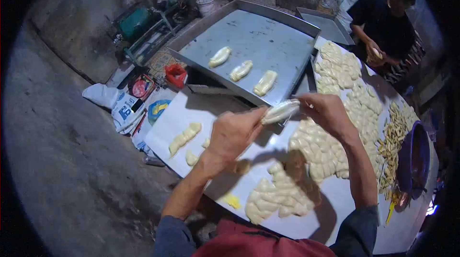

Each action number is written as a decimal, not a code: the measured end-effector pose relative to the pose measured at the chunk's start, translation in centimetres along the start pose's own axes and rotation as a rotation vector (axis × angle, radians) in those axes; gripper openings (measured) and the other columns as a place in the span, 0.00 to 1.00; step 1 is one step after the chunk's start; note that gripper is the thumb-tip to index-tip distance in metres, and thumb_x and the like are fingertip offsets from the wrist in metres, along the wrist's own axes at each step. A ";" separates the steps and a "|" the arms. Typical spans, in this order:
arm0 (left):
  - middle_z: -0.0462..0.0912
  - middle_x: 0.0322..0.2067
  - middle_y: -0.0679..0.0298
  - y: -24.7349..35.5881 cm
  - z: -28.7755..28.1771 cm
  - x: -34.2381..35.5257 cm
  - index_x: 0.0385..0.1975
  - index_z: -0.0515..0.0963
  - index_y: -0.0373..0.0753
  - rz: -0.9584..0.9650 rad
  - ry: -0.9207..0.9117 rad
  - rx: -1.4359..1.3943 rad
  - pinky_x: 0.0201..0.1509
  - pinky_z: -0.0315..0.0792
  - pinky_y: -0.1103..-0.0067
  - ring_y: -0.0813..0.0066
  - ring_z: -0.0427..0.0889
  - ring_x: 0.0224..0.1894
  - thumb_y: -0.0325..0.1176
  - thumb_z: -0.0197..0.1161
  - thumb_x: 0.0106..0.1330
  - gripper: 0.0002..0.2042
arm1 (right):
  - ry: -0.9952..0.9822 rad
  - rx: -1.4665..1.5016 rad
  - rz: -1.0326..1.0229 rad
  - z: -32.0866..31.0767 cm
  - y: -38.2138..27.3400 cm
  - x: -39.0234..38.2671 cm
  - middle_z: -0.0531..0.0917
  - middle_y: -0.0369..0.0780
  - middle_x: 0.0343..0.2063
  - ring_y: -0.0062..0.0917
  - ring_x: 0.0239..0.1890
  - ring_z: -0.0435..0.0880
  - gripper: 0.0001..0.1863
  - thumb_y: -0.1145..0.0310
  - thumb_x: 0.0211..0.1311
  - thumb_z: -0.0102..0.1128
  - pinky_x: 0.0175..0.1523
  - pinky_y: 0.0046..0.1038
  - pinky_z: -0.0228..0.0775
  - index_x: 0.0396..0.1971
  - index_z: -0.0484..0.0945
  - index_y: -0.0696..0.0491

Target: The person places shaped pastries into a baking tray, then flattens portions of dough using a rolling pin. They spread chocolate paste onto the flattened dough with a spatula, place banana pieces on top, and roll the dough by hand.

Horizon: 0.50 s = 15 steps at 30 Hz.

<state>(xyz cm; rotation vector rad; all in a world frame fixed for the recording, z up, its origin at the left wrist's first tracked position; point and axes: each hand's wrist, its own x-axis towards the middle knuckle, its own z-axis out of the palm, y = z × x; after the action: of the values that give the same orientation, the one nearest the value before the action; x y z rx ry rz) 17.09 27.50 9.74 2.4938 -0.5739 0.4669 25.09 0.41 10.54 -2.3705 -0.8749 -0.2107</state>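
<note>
Between my two hands, above the table, hangs an elongated, layered piece of dough (281,112). My left hand (234,133) pinches its left end, and my right hand (326,113) has fingers closed at its right end. Just beyond is a large grey metal tray (249,29), where three shaped dough rolls (240,70) lie in a row. Under and beside my right forearm spread many soft pale dough pieces (321,147), packed against each other. Closer to me lies another dough cluster (275,197). Near my left wrist are a dough strip (185,138) and smaller pieces.
On the right of the white table (354,214) stand a purple basin (413,161) and a heap of thin cut strips (393,144). A co-worker (385,27) holds dough at the far right. Bags (120,106) lie left of the table; a green machine (134,22) stands behind.
</note>
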 end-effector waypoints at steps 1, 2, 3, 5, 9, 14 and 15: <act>0.87 0.31 0.57 -2.3 -1.8 1.6 0.53 0.82 0.44 -0.048 0.016 0.045 0.36 0.78 0.68 0.57 0.86 0.31 0.36 0.69 0.64 0.18 | -0.021 -0.076 -0.006 0.4 -0.7 4.0 0.88 0.43 0.33 0.33 0.31 0.88 0.13 0.69 0.62 0.69 0.37 0.32 0.78 0.46 0.85 0.52; 0.86 0.30 0.56 -5.8 -3.0 2.5 0.53 0.82 0.44 -0.047 0.071 0.094 0.36 0.78 0.66 0.56 0.86 0.30 0.36 0.69 0.64 0.18 | -0.049 -0.130 -0.024 1.8 -1.2 8.4 0.88 0.44 0.33 0.35 0.32 0.88 0.13 0.68 0.62 0.69 0.37 0.34 0.78 0.46 0.85 0.51; 0.87 0.30 0.56 -8.4 -4.3 4.0 0.51 0.83 0.43 -0.075 0.070 0.176 0.37 0.78 0.65 0.56 0.86 0.31 0.36 0.70 0.63 0.16 | -0.033 -0.144 -0.057 2.9 -1.0 12.1 0.88 0.44 0.33 0.36 0.33 0.88 0.13 0.66 0.62 0.68 0.39 0.35 0.78 0.47 0.85 0.51; 0.87 0.32 0.53 -13.1 -6.2 6.7 0.47 0.85 0.40 -0.088 0.138 0.201 0.37 0.78 0.64 0.54 0.87 0.33 0.36 0.70 0.63 0.14 | -0.048 -0.158 -0.076 5.4 -0.5 19.2 0.89 0.44 0.35 0.39 0.36 0.89 0.14 0.66 0.63 0.68 0.41 0.37 0.78 0.47 0.85 0.51; 0.89 0.32 0.55 -22.1 -7.7 10.1 0.45 0.87 0.41 -0.100 0.201 0.263 0.47 0.76 0.64 0.53 0.87 0.39 0.36 0.69 0.64 0.12 | -0.026 -0.146 -0.144 12.0 1.0 31.0 0.88 0.46 0.34 0.45 0.38 0.88 0.12 0.68 0.62 0.63 0.44 0.43 0.78 0.45 0.86 0.46; 0.89 0.31 0.52 -28.6 -7.2 12.7 0.36 0.89 0.41 -0.427 -0.206 0.385 0.54 0.66 0.59 0.52 0.87 0.36 0.47 0.74 0.57 0.16 | -0.260 -0.240 -0.119 18.8 2.2 36.4 0.87 0.52 0.42 0.46 0.47 0.87 0.29 0.78 0.55 0.52 0.52 0.44 0.78 0.58 0.82 0.46; 0.89 0.32 0.51 -29.7 -6.8 13.3 0.33 0.89 0.40 -0.471 -0.239 0.405 0.53 0.65 0.57 0.51 0.88 0.37 0.50 0.75 0.54 0.18 | -0.214 -0.241 -0.134 19.8 2.6 36.7 0.87 0.52 0.43 0.46 0.47 0.87 0.29 0.78 0.55 0.52 0.52 0.44 0.78 0.59 0.80 0.46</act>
<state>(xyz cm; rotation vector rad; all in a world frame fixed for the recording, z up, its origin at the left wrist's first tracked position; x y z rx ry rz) 41.44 50.10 8.46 2.9723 0.0465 0.1060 53.92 30.23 5.64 -2.5938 -1.1683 -0.1223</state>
